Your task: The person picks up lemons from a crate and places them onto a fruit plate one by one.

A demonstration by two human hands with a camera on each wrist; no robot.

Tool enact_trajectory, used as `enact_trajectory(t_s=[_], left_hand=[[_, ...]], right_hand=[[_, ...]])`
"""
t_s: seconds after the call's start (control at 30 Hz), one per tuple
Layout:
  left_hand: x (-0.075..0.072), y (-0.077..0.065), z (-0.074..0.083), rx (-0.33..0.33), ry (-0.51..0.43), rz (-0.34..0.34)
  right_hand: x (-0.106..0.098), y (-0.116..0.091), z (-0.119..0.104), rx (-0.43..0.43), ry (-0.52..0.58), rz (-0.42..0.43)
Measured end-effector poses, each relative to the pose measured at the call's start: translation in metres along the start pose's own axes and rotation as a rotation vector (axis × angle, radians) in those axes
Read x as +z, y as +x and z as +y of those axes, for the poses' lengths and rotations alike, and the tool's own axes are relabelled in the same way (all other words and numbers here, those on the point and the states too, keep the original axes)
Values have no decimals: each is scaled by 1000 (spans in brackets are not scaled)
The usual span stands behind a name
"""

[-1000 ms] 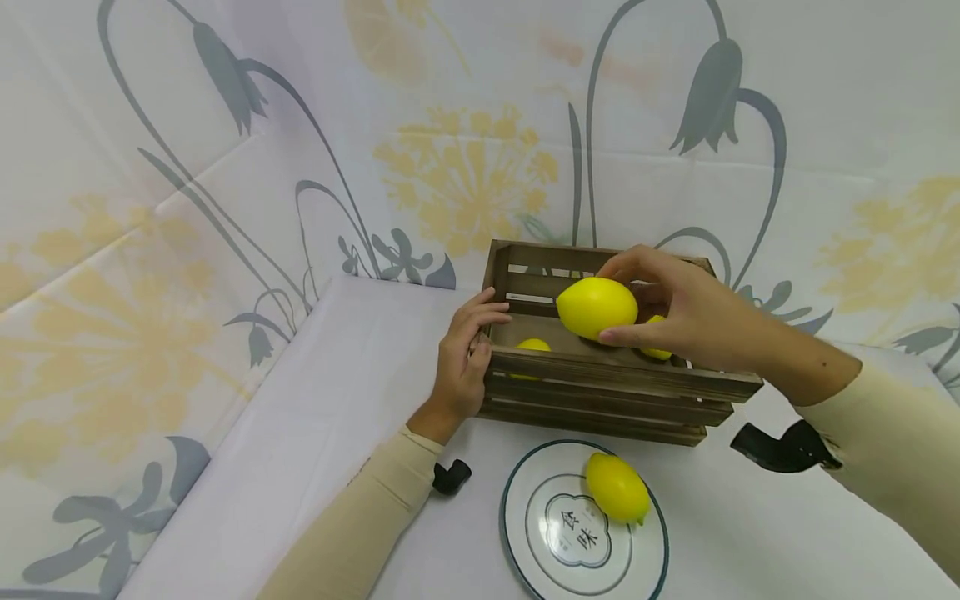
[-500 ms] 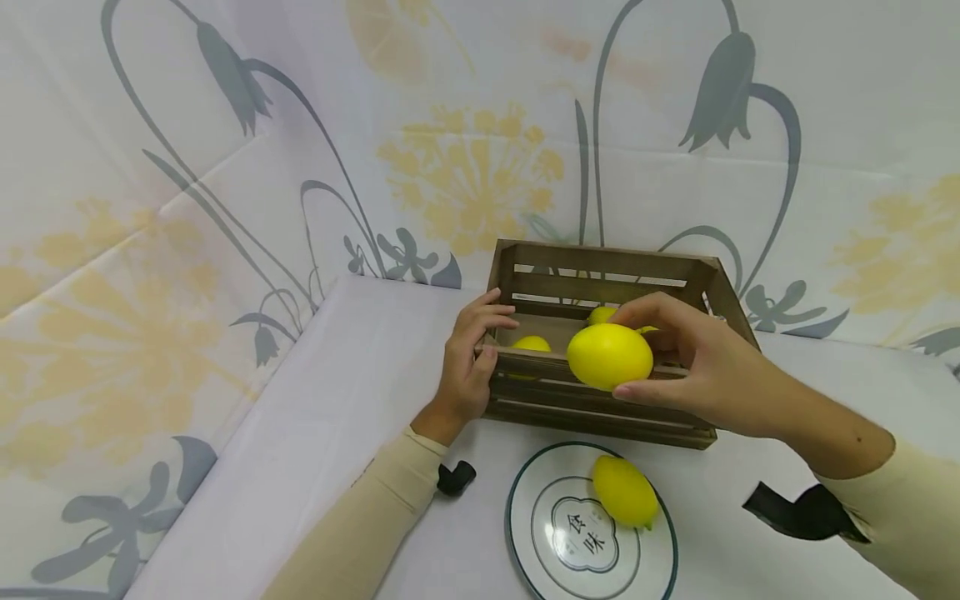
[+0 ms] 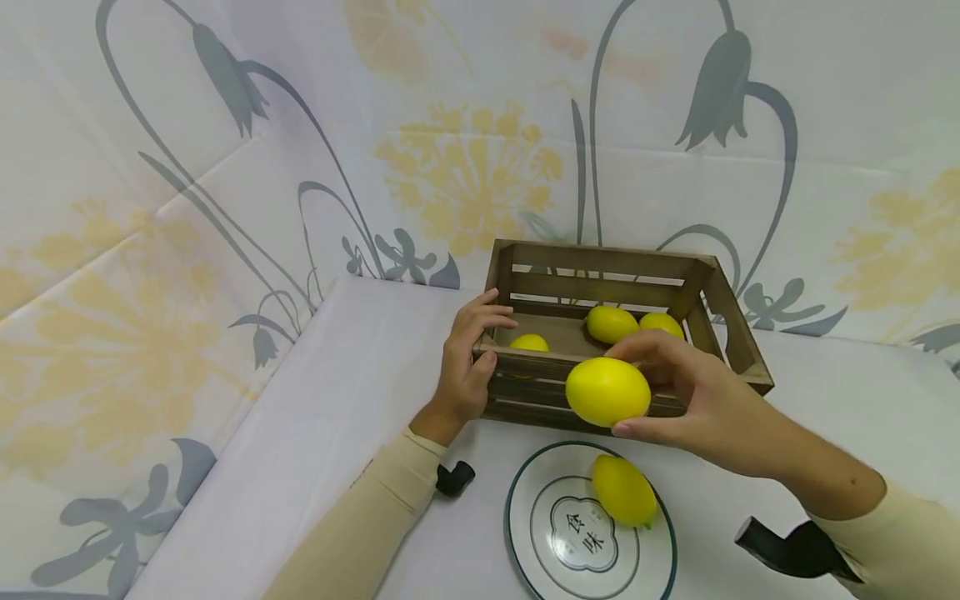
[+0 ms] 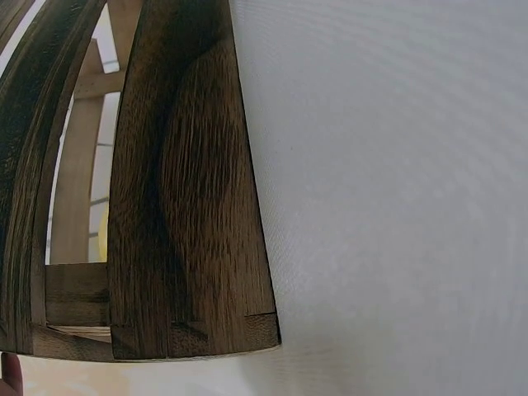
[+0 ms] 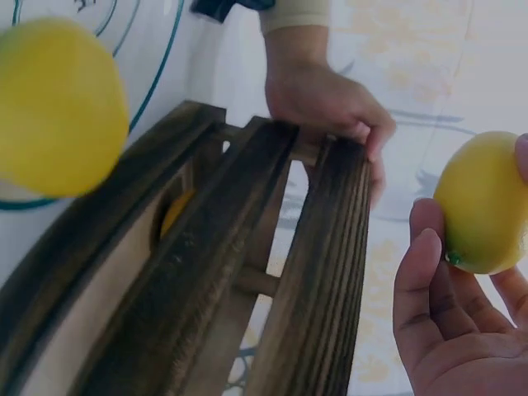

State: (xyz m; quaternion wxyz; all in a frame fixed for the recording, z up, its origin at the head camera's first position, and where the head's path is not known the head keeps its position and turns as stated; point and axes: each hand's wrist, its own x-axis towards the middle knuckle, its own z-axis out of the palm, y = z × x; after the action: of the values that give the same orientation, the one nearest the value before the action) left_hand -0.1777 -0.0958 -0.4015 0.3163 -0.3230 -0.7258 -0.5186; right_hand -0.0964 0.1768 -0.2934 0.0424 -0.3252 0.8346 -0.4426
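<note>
My right hand (image 3: 693, 400) pinches a yellow lemon (image 3: 607, 392) between fingers and thumb, in front of the crate's near side and above the plate's far edge. In the right wrist view that lemon (image 5: 480, 206) sits at the fingertips. My left hand (image 3: 468, 358) grips the front left corner of a brown slatted wooden crate (image 3: 585, 365), fingers over its rim. Inside the crate lie a lemon (image 3: 529, 342) at the left and two more, one lemon (image 3: 611, 322) near the middle and one lemon (image 3: 662, 324) at the right. The front slats partly hide the left one.
A round white plate (image 3: 543, 554) with a dark green rim lies before the crate, bearing another lemon (image 3: 624, 492) on its right side. White cloth (image 3: 375, 350) covers the table, and a flower-printed curtain (image 3: 465, 75) rises behind.
My right hand has brought the lemon out of the crate, toward me and down past its front rim, uncovering the lemons at the right. The left hand keeps its grip on the corner.
</note>
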Motion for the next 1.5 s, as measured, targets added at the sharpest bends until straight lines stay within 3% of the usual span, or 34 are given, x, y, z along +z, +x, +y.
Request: enact_trajectory(t_s=[0.67, 1.17, 1.37, 1.5], left_hand=[[-1, -1, -1, 0, -15, -10], [0, -1, -3, 27, -19, 0], [2, 0, -3, 44, -26, 13], [2, -2, -4, 15, -26, 14]], right_hand=[[42, -23, 23, 6, 102, 33], [60, -25, 43, 38, 76, 90], [64, -27, 51, 35, -4, 92], [66, -27, 56, 24, -49, 97]])
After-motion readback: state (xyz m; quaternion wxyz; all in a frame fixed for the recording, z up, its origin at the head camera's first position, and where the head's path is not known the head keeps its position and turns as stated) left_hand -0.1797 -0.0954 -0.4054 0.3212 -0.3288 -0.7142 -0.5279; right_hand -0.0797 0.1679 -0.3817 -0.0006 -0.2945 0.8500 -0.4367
